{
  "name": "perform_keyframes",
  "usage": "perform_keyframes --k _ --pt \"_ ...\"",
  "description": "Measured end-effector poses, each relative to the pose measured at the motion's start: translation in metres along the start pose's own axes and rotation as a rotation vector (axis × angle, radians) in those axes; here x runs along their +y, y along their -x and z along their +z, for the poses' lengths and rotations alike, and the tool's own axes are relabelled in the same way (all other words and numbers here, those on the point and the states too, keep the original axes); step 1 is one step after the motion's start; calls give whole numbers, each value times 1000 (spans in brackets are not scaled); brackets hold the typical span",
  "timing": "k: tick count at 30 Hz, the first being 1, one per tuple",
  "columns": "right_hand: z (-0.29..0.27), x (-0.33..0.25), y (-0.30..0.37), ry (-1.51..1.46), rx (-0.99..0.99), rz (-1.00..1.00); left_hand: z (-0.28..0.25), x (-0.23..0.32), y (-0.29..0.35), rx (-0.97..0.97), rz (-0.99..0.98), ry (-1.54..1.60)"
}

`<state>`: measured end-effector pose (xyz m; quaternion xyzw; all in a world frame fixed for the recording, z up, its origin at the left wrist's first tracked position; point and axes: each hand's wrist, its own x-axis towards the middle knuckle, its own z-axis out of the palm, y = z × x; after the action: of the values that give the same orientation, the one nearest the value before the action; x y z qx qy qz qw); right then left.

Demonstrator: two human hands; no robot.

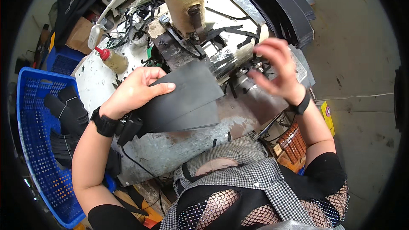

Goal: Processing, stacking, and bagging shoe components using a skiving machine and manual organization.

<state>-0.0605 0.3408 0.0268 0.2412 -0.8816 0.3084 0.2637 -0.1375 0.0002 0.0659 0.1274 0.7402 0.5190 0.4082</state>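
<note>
My left hand [134,90] pinches the left edge of a flat black rectangular sheet [191,81], thumb on top and fingers partly hidden behind. Under it, more black sheets [196,117] lie at the front of the worktable; whether they are also gripped I cannot tell. Just beyond the held sheet stands a worn, cream-coloured machine [183,10] with a metal plate at its base. My right hand [279,70] is raised to the right of the machine, fingers spread and slightly blurred, holding nothing. Below it are small metal machine parts [251,74].
A blue perforated crate [30,119] at left holds tied black bundles [64,110]. A red-capped bottle [114,61] stands on the white tabletop beside heaped black scraps [140,19]. Curved black sheets [283,6] are stacked at far right. A white cable [113,4] hangs at upper left.
</note>
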Motion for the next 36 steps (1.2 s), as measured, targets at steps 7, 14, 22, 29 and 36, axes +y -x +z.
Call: perform_keyframes --k 7,14,22,29,36 --pt "12 12 -12 209 40 -117 4 4 -12 -7 -12 40" --pt "-87 38 -31 533 328 -101 3 1 3 -76 1 95" --pt "-124 99 -17 -393 378 707 4 -5 12 -88 20 116" --pt "-93 108 -23 -529 445 929 10 -6 15 -73 -10 110" --pt "-81 111 -15 480 571 574 11 -9 18 -39 16 109"
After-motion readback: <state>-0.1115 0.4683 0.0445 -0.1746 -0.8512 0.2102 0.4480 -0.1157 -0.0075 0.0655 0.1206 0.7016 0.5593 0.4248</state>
